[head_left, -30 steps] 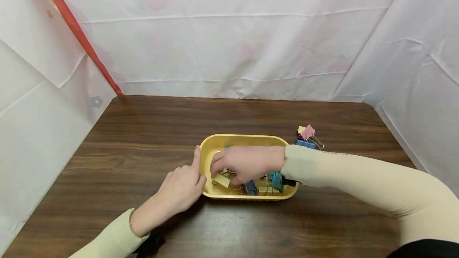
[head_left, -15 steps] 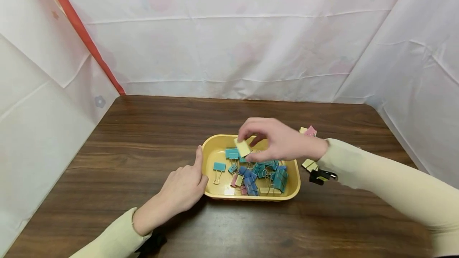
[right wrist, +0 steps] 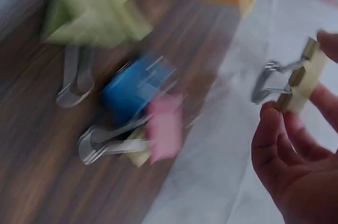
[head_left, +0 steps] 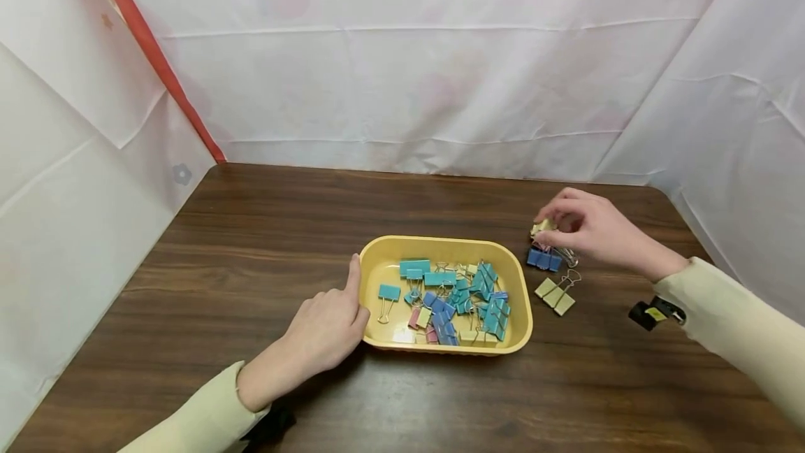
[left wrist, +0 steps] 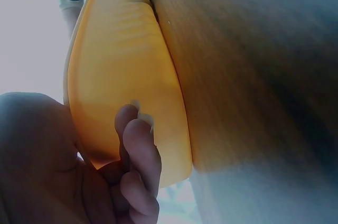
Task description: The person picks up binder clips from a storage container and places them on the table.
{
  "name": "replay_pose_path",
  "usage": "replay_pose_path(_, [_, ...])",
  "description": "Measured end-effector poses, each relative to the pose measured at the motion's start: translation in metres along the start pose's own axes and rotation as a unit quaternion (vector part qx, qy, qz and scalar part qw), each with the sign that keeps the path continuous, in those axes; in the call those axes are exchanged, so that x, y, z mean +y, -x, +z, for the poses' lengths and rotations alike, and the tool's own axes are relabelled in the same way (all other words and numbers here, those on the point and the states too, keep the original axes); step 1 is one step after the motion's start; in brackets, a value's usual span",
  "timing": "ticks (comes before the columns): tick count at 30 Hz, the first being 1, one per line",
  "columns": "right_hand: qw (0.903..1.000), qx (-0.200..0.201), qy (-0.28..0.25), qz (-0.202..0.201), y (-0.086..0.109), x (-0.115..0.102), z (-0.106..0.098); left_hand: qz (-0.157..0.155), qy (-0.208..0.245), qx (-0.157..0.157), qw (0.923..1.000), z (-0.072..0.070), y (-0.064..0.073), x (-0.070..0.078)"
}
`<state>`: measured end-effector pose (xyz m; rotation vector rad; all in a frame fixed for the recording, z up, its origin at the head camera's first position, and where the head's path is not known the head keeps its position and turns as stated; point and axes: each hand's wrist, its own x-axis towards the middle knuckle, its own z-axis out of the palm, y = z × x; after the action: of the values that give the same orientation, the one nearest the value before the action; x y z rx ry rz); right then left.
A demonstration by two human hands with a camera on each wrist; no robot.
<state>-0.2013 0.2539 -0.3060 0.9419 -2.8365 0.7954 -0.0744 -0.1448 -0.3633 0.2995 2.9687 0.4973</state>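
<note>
Table [head_left: 302,229] carries a yellow tray [head_left: 527,299] of binder clips [head_left: 497,320]; the left hand [head_left: 323,331] rests relaxed fingers against its end. The right hand [head_left: 594,226] pinches a yellow clip [right wrist: 309,78] near the loose clips [head_left: 544,260]. That clip should prove light, stiff and slick, best held by its flat body, clear of the wire arms [right wrist: 259,89]. Half a second earlier, it was over the tray.

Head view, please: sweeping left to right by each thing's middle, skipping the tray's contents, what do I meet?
Red strip on the curtain → left hand → yellow tray → loose binder clips on the table → right hand → right sleeve.
</note>
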Motion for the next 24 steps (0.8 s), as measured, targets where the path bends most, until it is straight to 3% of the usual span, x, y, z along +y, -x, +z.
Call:
replay_pose_path(4, [0.9992,-0.028,0.025,-0.016,0.012,0.024,0.003,0.003,-0.007,0.003,1.0000,0.000,0.000,0.000])
replay_pose_path(9, [0.9957,-0.056,0.054,-0.050,0.019,0.036,0.012,0.005,-0.006,0.004,1.0000,-0.001,0.000,0.001])
replay_pose_path(13, [0.9923,-0.073,0.073,-0.068,0.022,0.037,0.016,0.006,-0.006,0.005,0.9999,0.000,0.001,0.001])
replay_pose_path(18, [0.9879,-0.066,0.097,-0.102,0.024,0.034,0.014,0.010,-0.007,0.004,0.9999,0.000,0.000,0.002])
replay_pose_path(24, [0.9869,-0.063,0.105,-0.106,0.017,0.023,0.005,0.012,-0.008,0.004,0.9999,0.000,-0.001,0.002])
